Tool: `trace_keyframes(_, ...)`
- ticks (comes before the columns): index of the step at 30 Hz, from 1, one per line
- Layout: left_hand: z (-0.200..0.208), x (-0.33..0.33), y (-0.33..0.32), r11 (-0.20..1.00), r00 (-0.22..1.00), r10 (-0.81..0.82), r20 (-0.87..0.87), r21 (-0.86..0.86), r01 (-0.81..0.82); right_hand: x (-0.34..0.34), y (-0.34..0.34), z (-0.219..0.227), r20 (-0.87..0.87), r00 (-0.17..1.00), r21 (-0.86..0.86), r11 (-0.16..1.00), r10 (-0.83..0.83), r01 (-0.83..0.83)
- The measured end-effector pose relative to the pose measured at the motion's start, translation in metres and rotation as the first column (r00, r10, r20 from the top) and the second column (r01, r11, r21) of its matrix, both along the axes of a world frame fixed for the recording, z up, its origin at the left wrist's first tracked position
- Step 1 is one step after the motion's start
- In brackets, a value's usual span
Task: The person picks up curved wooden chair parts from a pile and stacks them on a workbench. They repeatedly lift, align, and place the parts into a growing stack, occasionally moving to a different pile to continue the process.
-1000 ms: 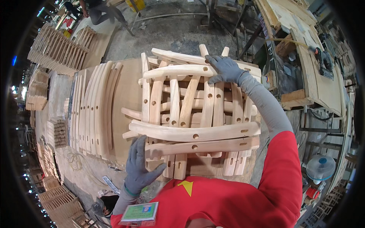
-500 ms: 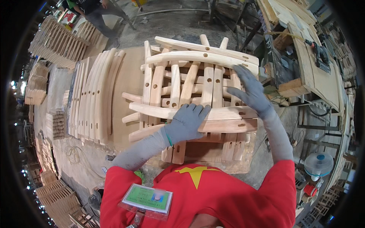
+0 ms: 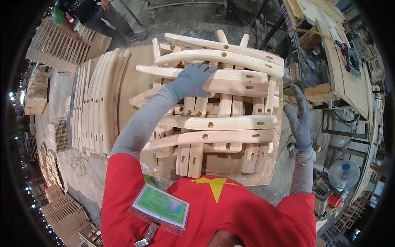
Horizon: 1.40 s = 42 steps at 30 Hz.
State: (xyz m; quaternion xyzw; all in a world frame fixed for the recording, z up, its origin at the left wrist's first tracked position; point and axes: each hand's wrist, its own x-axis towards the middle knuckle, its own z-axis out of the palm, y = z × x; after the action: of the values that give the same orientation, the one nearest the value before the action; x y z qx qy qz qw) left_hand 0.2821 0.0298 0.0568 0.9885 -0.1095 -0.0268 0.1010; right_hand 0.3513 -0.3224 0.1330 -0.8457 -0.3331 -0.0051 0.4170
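My left hand (image 3: 194, 80) is closed over a pair of curved pale wooden slats (image 3: 236, 76) lying side by side across the stack, its fingers over the far edge. My right hand (image 3: 299, 117) is off the stack's right side, fingers stretched out, with nothing in it. Two more slats (image 3: 230, 122) lie crosswise nearer to me, each with a round hole and an end slot. Another curved slat (image 3: 222, 57) lies crosswise at the far side. Beneath them, several slats (image 3: 225, 105) run lengthwise. My left forearm hides some left ends.
The stack rests on a brown board (image 3: 224, 164). A row of upright curved slats (image 3: 101, 99) stands at its left. To the right are a wooden workbench (image 3: 347, 82) with a clamp-like tool and a clear round fan (image 3: 345, 175). Another person (image 3: 109, 20) stands far left beside piled wood pieces.
My left hand has moved away from me with the pair of slats, uncovering two others nearer me. My right hand has left the stack and drawn back to the right.
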Motion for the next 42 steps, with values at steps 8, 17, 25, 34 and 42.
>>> trace_keyframes(8,0.018,-0.072,-0.043,0.99,0.986,-0.08,0.149,-0.106,0.096,-0.036,0.006,-0.029,0.067,0.924,-0.466,0.83,0.378,-0.306)
trace_keyframes(17,0.004,-0.126,-0.066,0.996,0.996,-0.019,0.087,-0.085,0.027,-0.042,0.02,-0.069,0.181,0.838,-0.539,0.765,0.514,-0.353)
trace_keyframes(25,-0.009,-0.082,-0.088,0.998,0.992,0.006,0.125,-0.068,0.003,0.0,0.002,-0.069,0.186,0.876,-0.643,0.729,0.445,-0.235)
trace_keyframes(34,-0.033,-0.159,-0.072,0.952,0.896,0.253,0.366,0.072,-0.299,-0.07,0.008,-0.085,0.23,0.914,-0.55,0.82,0.334,-0.162)
trace_keyframes(42,-0.024,-0.273,-0.014,0.757,0.742,0.616,0.267,0.062,-0.651,-0.153,0.048,-0.071,0.141,0.957,-0.32,0.927,0.252,-0.197)
